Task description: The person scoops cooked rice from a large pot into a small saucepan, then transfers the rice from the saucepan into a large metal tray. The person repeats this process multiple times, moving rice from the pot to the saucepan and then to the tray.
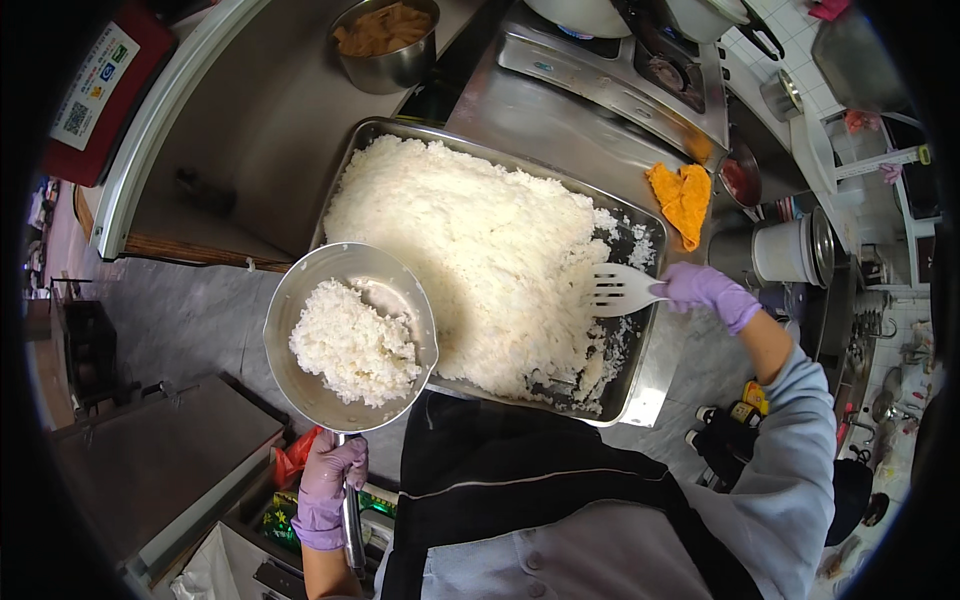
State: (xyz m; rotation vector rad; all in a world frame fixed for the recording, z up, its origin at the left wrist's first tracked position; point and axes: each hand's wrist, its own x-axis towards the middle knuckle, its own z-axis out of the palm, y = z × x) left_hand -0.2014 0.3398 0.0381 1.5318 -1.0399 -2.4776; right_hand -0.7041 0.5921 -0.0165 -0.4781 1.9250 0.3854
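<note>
Cooked white rice [480, 247] lies in a large rectangular metal tray [651, 337], spread thick except at the right end, where dark metal shows with loose grains. My left hand [332, 472], in a purple glove, grips the handle of a metal saucepan [281, 356]. The pan is beside the tray's near left corner, partly overlapping it in view, with a clump of rice [352, 345] inside. My right hand [694, 289], gloved too, holds a white slotted spatula [626, 289] by its handle; its blade meets the rice at the right edge of the heap.
A gas stove [600, 86] with pots stands behind the tray. An orange cloth [682, 202] lies on the steel surface at the right. At the upper left is a steel pot [390, 71] of brown pieces. Another person [731, 442] stands at the lower right.
</note>
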